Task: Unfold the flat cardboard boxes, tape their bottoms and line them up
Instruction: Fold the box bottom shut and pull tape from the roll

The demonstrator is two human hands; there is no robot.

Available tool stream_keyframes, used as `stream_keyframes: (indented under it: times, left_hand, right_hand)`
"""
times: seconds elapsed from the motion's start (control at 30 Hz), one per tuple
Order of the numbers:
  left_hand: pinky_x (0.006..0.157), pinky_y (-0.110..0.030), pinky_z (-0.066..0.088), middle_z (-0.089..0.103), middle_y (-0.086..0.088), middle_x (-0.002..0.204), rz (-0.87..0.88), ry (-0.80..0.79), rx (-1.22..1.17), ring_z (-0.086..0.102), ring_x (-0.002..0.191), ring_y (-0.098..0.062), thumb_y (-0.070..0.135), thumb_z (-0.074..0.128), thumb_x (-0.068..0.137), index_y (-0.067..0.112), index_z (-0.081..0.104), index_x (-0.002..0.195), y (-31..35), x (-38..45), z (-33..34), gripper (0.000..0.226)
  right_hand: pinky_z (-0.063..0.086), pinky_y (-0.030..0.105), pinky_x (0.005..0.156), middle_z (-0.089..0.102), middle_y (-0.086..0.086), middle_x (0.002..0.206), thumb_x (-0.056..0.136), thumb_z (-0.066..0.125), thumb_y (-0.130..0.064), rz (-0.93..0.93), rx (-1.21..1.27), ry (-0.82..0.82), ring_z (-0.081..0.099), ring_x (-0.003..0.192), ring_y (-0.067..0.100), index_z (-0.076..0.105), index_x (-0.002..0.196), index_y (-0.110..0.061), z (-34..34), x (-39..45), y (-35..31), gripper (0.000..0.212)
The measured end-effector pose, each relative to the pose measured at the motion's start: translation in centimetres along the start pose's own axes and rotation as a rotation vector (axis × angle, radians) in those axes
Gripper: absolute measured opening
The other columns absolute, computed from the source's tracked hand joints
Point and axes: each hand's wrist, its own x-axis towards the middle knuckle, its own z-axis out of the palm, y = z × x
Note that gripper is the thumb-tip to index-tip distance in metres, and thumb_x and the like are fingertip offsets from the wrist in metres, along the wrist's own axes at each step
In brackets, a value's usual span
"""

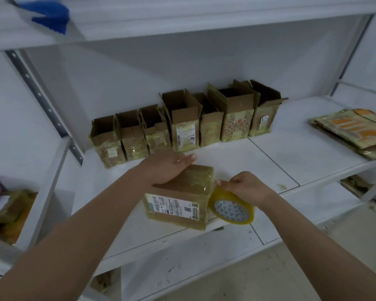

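Note:
A brown cardboard box stands upside down near the front edge of the white shelf, a shipping label on its near side and shiny tape across its top. My left hand lies flat on that top, fingers straight. At the box's right edge my right hand grips a yellow tape roll that touches the box side. Behind, several open-topped boxes stand in a row along the back wall.
A pile of flat folded boxes lies at the shelf's right end. A blue cloth hangs over the upper shelf at top left. More cardboard sits in the neighbouring shelf unit at lower left.

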Motion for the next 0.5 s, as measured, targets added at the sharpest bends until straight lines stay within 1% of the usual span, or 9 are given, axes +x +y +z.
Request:
stream_keyframes:
  times: [0.03,0.07,0.13,0.17,0.27,0.33,0.37,0.43,0.5]
  left_hand:
    - [0.099,-0.039,0.038,0.061,-0.003,0.126,0.022,0.069,0.029,0.053,0.119,-0.024,0.077,0.009,0.082,0.026,0.061,0.117,0.8,0.5,0.4,0.081]
    - [0.103,-0.041,0.036,0.059,-0.005,0.129,0.029,0.102,0.087,0.051,0.121,-0.026,0.07,0.013,0.09,0.024,0.058,0.123,1.3,0.9,1.2,0.072]
    - [0.11,-0.048,0.027,0.053,-0.003,0.139,0.012,0.058,0.271,0.045,0.128,-0.027,0.063,0.014,0.097,0.03,0.049,0.135,1.8,1.2,3.2,0.061]
    - [0.109,-0.05,0.026,0.054,-0.002,0.137,0.01,0.033,0.347,0.046,0.126,-0.027,0.062,0.01,0.096,0.033,0.048,0.134,1.7,1.1,3.9,0.061]
    - [0.102,-0.049,0.031,0.059,-0.001,0.125,0.037,0.067,0.365,0.051,0.116,-0.026,0.062,0.008,0.096,0.032,0.053,0.126,1.3,1.5,4.3,0.061]
    - [0.099,-0.045,0.035,0.062,0.001,0.117,0.041,0.139,0.299,0.054,0.111,-0.023,0.06,0.017,0.097,0.031,0.057,0.119,1.1,1.5,4.1,0.054]
    - [0.098,-0.043,0.038,0.062,0.002,0.116,0.037,0.206,0.227,0.055,0.109,-0.022,0.058,0.024,0.098,0.03,0.058,0.118,1.1,1.4,4.1,0.048]
    - [0.092,-0.039,0.048,0.063,0.002,0.116,0.046,0.381,-0.022,0.057,0.106,-0.018,0.044,0.041,0.099,0.027,0.06,0.118,1.0,0.5,4.3,0.032]
    - [0.084,-0.037,0.053,0.065,0.0,0.112,0.145,0.564,-0.255,0.06,0.101,-0.016,0.025,0.05,0.097,0.019,0.065,0.112,0.5,-0.7,4.1,0.021]
  right_hand:
    - [0.053,0.034,0.069,0.07,0.017,0.077,0.082,0.067,-0.058,0.006,-0.009,0.003,0.067,0.07,0.026,0.07,0.075,0.002,-0.1,0.0,-0.2,0.061]
    - [0.051,0.033,0.067,0.067,0.016,0.073,0.082,0.068,-0.057,0.007,-0.02,0.011,0.064,0.067,0.024,0.07,0.076,0.004,-0.1,0.0,-0.4,0.061]
    - [0.045,0.031,0.064,0.059,0.012,0.066,0.082,0.069,-0.055,0.01,-0.044,0.032,0.058,0.063,0.023,0.067,0.07,0.002,0.1,0.0,-0.5,0.058]
    - [0.044,0.03,0.063,0.057,0.011,0.064,0.082,0.069,-0.053,0.014,-0.055,0.039,0.057,0.062,0.023,0.065,0.066,-0.001,0.2,0.0,-0.6,0.055]
    - [0.05,0.034,0.073,0.067,0.01,0.076,0.087,0.068,-0.046,-0.006,-0.08,0.069,0.065,0.074,0.024,0.07,0.073,-0.008,0.5,0.0,-0.8,0.041]
    - [0.052,0.035,0.085,0.072,0.003,0.096,0.091,0.065,-0.039,-0.045,-0.126,0.107,0.066,0.09,0.021,0.076,0.089,-0.023,0.9,-0.1,-1.3,0.02]
    - [0.051,0.035,0.087,0.072,0.0,0.102,0.093,0.062,-0.036,-0.059,-0.172,0.119,0.065,0.095,0.021,0.076,0.095,-0.028,1.2,-0.1,-1.7,0.016]
    - [0.05,0.034,0.088,0.071,-0.003,0.108,0.096,0.058,-0.031,-0.066,-0.264,0.13,0.065,0.1,0.022,0.076,0.099,-0.032,1.6,-0.1,-2.1,0.018]
    - [0.05,0.034,0.089,0.071,-0.004,0.107,0.096,0.058,-0.029,-0.055,-0.26,0.151,0.064,0.1,0.022,0.076,0.098,-0.032,1.8,-0.1,-2.2,0.019]
